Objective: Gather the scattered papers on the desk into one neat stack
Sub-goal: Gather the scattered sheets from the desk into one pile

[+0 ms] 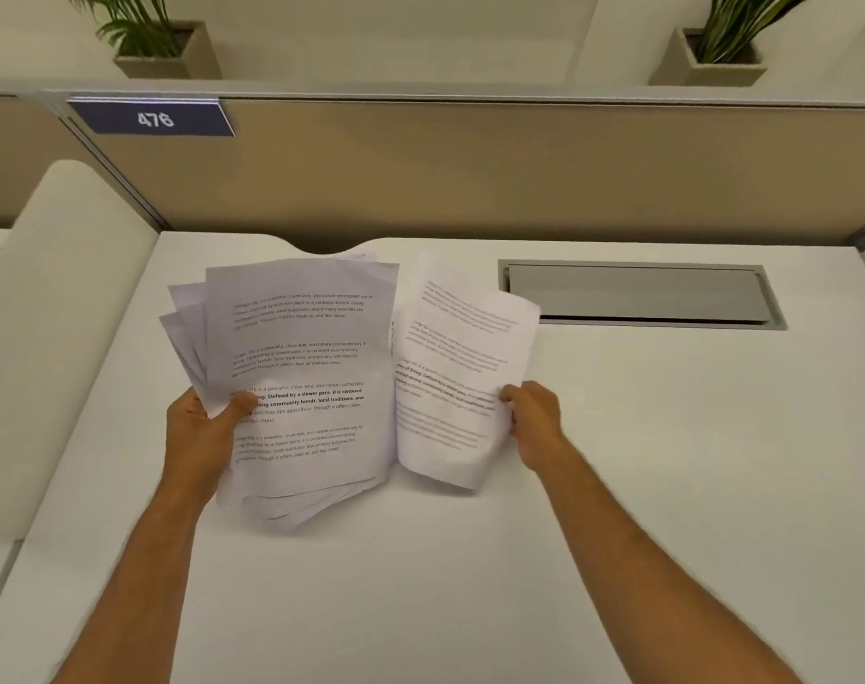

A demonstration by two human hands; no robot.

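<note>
We see a loose bundle of white printed paper sheets (pixel 302 367) held just above the middle of the white surface (pixel 618 461), its edges fanned out unevenly at the upper left and along the bottom. The left hand (pixel 201 431) grips this bundle at its left edge, the thumb lying across the top page and the other fingers hidden beneath. Just beside it, touching along its right edge, a smaller set of white printed sheets (pixel 455 382) curls upward, blurred; the right hand (pixel 531 422) pinches its right edge with fingers closed on the paper. Farther right, set into the surface, sits a grey rectangular cable hatch (pixel 638 293). Behind rises a tan partition panel (pixel 519 175) bearing a blue sign reading 476 (pixel 154 118), with two potted green plants (pixel 149 37) on the ledge above.
</note>
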